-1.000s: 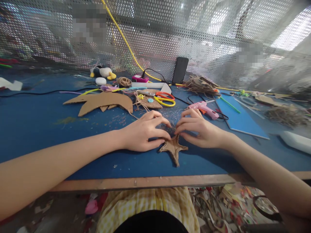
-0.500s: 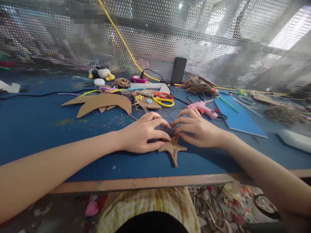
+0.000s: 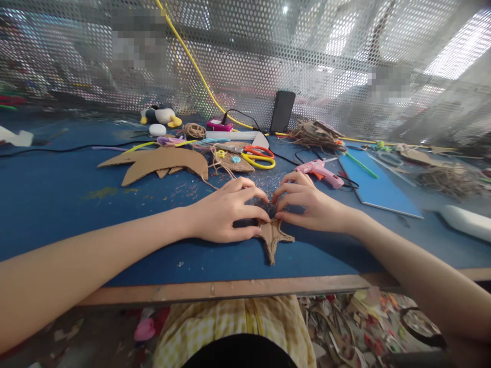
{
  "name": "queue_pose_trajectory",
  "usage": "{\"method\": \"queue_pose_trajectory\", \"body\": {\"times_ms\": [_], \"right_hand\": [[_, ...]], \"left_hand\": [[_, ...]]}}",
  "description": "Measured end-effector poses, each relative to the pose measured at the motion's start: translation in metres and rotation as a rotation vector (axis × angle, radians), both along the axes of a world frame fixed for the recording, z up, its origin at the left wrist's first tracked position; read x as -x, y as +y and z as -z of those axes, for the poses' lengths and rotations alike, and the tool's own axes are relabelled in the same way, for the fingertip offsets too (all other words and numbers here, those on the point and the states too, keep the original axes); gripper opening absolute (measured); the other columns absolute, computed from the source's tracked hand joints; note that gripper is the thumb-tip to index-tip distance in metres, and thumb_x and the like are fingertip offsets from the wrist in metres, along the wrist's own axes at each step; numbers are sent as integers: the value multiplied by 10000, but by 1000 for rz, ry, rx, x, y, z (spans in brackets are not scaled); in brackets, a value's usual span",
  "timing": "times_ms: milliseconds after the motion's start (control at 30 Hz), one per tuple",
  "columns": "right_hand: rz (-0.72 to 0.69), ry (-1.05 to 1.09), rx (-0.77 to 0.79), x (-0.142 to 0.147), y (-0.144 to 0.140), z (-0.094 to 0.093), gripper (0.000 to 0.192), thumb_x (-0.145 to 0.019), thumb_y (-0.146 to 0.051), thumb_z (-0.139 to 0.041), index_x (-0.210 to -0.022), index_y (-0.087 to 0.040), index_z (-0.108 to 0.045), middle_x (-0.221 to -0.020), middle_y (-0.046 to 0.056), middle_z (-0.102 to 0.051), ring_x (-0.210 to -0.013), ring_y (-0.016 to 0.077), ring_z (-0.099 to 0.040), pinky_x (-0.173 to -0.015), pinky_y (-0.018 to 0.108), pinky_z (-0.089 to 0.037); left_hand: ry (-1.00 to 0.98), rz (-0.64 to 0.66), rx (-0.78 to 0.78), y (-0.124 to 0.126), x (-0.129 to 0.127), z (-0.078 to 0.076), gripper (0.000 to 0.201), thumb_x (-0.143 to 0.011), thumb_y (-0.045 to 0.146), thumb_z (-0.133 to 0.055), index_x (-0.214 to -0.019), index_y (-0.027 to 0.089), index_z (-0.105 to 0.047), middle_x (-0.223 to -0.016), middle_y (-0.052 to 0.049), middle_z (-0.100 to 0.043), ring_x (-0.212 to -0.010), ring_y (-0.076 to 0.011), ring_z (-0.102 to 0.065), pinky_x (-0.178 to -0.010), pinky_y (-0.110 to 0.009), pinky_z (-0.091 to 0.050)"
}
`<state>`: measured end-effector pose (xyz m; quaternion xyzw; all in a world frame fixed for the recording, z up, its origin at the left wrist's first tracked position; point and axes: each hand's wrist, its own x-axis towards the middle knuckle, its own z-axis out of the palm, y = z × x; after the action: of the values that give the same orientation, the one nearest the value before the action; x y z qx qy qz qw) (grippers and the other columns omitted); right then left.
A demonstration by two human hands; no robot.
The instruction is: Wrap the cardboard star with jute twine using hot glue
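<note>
A small cardboard star (image 3: 271,236) edged with twine lies on the blue tabletop near its front edge. My left hand (image 3: 230,212) is closed on the star's left side, thumb and fingertips pinching it and covering that arm. From the right, my right hand (image 3: 309,204) pinches the upper part with curled fingers. The star's top is partly hidden behind the fingertips. Its lower point and right arm show plainly. Just behind my right hand lies a pink glue gun (image 3: 322,173).
Curved cardboard pieces (image 3: 164,162) lie at the left. Red and yellow scissors (image 3: 261,157) rest on a twine-covered piece. A phone (image 3: 283,112) leans against the perforated metal screen (image 3: 238,61). A blue board (image 3: 378,181) and twine tangles (image 3: 447,180) are at the right.
The star has turned slightly between my hands: its lower point has swung a little to the left, and its left arm is now more covered. Both hands have barely moved.
</note>
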<state>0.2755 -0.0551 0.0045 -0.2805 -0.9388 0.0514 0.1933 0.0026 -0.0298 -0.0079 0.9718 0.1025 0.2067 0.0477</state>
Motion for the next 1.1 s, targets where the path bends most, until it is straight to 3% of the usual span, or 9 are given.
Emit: {"method": "queue_pose_trajectory", "body": {"times_ms": [267, 533, 800, 1100], "right_hand": [[-8, 26, -3, -1, -2, -4, 157, -975, -225, -570, -992, -224, -726, -1105, 69, -712, -1141, 252, -484, -1043, 468, -369], [-102, 23, -106, -1, -2, -10, 179, -922, -128, -542, -957, -198, -703, -964, 70, -728, -1025, 245, -482, -954, 441, -396], [-219, 21, 36, 0, -5, -10, 173, -920, -120, -560, -967, -183, -714, -978, 68, -744, -1041, 227, -494, -993, 410, -397], [-226, -5, 89, 3, -6, -10, 193, -946, -157, -544, -1005, -173, -727, -1026, 81, -733, -1023, 223, -492, -982, 403, -396]], "left_hand": [[5, -3, 13, 0, 1, 1, 294, -943, 433, -643, -1128, 213, -706, -1345, -120, -603, -1254, -328, -435, -1100, -507, -385], [2, 54, 33, -1, 3, -2, 238, -935, 425, -658, -1009, 207, -716, -1346, -114, -600, -1251, -321, -437, -1110, -494, -373], [-18, 75, 37, -1, 2, -3, 233, -948, 395, -640, -1065, 212, -725, -1340, -119, -602, -1240, -312, -459, -1105, -485, -392], [-17, 85, 5, 0, 2, -3, 247, -954, 393, -640, -1125, 251, -748, -1352, -112, -583, -1234, -312, -450, -1102, -487, -393]]}}
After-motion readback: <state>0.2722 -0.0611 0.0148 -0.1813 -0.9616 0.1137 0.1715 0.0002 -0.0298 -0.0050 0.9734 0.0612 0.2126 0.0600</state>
